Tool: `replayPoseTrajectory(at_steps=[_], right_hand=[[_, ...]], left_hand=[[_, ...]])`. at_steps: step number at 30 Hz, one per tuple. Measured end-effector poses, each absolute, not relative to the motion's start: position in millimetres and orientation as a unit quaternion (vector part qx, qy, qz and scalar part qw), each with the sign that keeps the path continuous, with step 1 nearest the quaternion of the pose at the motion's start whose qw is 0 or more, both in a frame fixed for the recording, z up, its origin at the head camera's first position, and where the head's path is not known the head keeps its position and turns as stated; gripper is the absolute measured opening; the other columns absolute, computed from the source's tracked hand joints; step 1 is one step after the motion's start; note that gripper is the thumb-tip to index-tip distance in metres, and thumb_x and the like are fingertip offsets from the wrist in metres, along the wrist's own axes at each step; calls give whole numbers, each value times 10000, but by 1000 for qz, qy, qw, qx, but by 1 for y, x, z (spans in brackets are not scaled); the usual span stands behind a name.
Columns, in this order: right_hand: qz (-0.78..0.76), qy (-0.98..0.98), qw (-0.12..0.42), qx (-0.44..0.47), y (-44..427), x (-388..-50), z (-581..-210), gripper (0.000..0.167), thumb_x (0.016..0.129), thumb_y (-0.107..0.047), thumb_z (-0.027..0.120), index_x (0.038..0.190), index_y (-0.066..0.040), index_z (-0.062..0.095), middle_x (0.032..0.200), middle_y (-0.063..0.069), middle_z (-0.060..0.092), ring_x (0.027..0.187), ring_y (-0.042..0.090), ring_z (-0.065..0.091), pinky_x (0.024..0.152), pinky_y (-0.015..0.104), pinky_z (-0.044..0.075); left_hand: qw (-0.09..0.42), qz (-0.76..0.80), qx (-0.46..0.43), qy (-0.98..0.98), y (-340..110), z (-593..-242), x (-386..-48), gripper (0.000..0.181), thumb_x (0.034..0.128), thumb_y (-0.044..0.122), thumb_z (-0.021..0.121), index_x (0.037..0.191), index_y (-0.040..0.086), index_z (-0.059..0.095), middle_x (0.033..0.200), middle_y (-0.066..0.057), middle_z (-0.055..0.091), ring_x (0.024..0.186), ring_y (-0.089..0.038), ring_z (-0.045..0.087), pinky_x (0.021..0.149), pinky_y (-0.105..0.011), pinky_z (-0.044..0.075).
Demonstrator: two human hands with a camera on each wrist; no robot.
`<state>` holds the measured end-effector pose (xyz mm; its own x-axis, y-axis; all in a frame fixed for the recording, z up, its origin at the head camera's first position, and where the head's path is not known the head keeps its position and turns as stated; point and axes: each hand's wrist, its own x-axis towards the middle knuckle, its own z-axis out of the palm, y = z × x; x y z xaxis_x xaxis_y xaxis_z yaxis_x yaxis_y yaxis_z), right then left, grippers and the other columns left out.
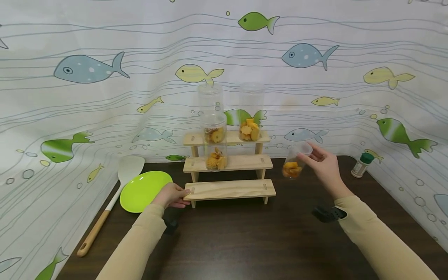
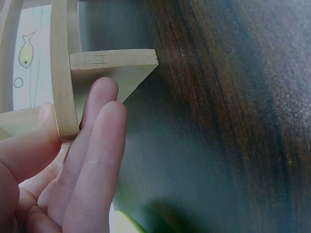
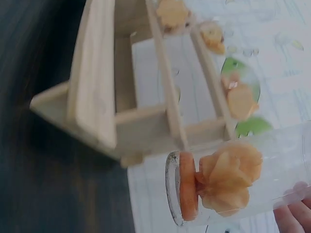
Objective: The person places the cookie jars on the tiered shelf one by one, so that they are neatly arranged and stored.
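Note:
My left hand point(image 1: 171, 195) pinches the left end of the lowest step of a three-tier wooden rack point(image 1: 229, 190), thumb on top and fingers beneath. In the left wrist view, two fingers point(image 2: 99, 160) extend under the board. My right hand point(image 1: 323, 165) grips the upper part of a clear jar point(image 1: 295, 159) with orange snacks at its bottom. This jar hangs tilted, right of the rack and above the table. Two clear jars of snacks stand on the top tier, one at left point(image 1: 210, 93) and one at right point(image 1: 250, 112). Another snack jar point(image 1: 216, 151) stands on the middle tier.
A bright green plate point(image 1: 140, 194) lies left of the rack, beside a white spatula point(image 1: 117, 192) with a wooden handle. A green-capped shaker bottle point(image 1: 362, 165) stands at the right back. A fish-patterned sheet point(image 1: 157, 42) borders the dark table point(image 1: 238, 241).

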<state>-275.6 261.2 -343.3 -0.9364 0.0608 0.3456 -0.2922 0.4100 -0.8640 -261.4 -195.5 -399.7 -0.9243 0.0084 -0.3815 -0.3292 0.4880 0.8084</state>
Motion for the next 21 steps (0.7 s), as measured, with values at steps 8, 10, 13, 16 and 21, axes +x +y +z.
replayPoseTrajectory(at_steps=[8, 10, 13, 16, 21], right_hand=[[567, -805, 148, 91, 229, -283, -327, 639, 880, -293, 685, 1425, -83, 428, 1395, 203, 473, 1240, 229, 527, 853, 93, 480], [564, -807, 145, 95, 222, -286, -326, 654, 876, -310, 688, 1428, -81, 423, 1394, 193, 479, 1246, 258, 520, 851, 94, 481], [563, -807, 145, 104, 212, -290, -326, 655, 868, -314, 697, 1417, -70, 436, 1373, 184, 504, 1229, 288, 531, 863, 137, 499], [562, -807, 144, 107, 202, -297, -325, 657, 859, -324, 706, 1412, -80, 449, 1376, 171, 504, 1230, 294, 530, 931, 252, 503], [566, -804, 139, 118, 188, -308, -321, 652, 847, -304, 723, 1404, -89, 461, 1368, 163, 512, 1225, 290, 536, 973, 345, 484]], left_hand=[[170, 498, -94, 845, -196, -401, -264, 325, 943, 149, 590, 1067, -150, 616, 814, -171, 695, 826, -304, 712, 649, -317, 597], [172, 496, -92, 846, -196, -402, -265, 326, 944, 150, 588, 1068, -151, 617, 825, -186, 696, 829, -307, 712, 649, -316, 597], [178, 494, -95, 846, -197, -401, -265, 327, 941, 152, 592, 1064, -149, 620, 829, -193, 696, 828, -310, 711, 649, -318, 597], [180, 490, -94, 848, -198, -400, -264, 326, 944, 149, 585, 1063, -154, 616, 824, -193, 695, 832, -317, 710, 651, -324, 597], [175, 491, -94, 848, -195, -397, -264, 313, 944, 144, 589, 1051, -147, 624, 807, -168, 695, 817, -307, 712, 653, -330, 598]])
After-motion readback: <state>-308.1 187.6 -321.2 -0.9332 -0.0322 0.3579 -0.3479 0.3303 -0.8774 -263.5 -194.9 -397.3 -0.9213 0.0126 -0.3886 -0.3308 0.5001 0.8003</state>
